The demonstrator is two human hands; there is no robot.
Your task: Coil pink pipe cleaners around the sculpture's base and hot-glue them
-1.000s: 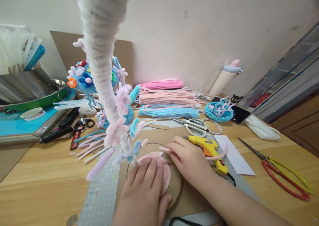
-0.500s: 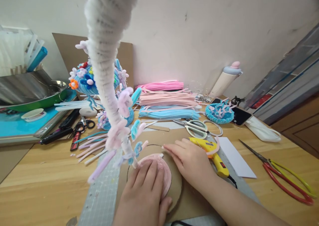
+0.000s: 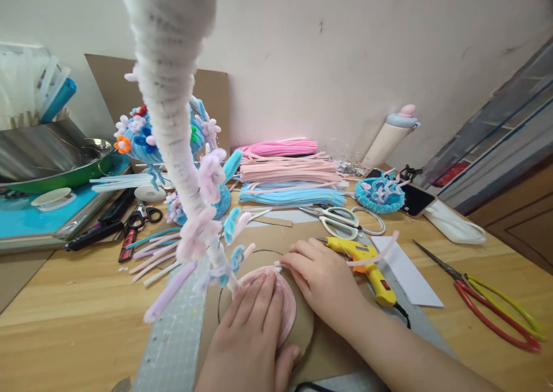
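Observation:
My left hand [image 3: 253, 317] lies flat, fingers stretched, over a pink coil of pipe cleaner [image 3: 288, 314] on a cardboard disc [image 3: 302, 343]. My right hand [image 3: 326, 276] pinches a pale pink pipe cleaner [image 3: 382, 252] at the coil's upper right edge. Its tip shows by my fingertips and its tail sticks out behind the hand, over the glue gun. A white wrapped stem with fuzzy flowers [image 3: 173, 121] rises in front of the camera, its lower end beside the coil.
A yellow glue gun [image 3: 378, 274] lies right of my hand, with red-and-yellow scissors [image 3: 488, 305] beyond. White-handled scissors [image 3: 339, 222] and bundles of pink and blue pipe cleaners [image 3: 289, 170] lie behind. A blue fuzzy basket [image 3: 375, 199] stands at back right. Black scissors [image 3: 142, 216] lie left.
My right hand has shifted slightly left and down, its fingertips closer to the coil's edge. The pipe cleaner's tail has swung out to the right. The white stem appears farther left.

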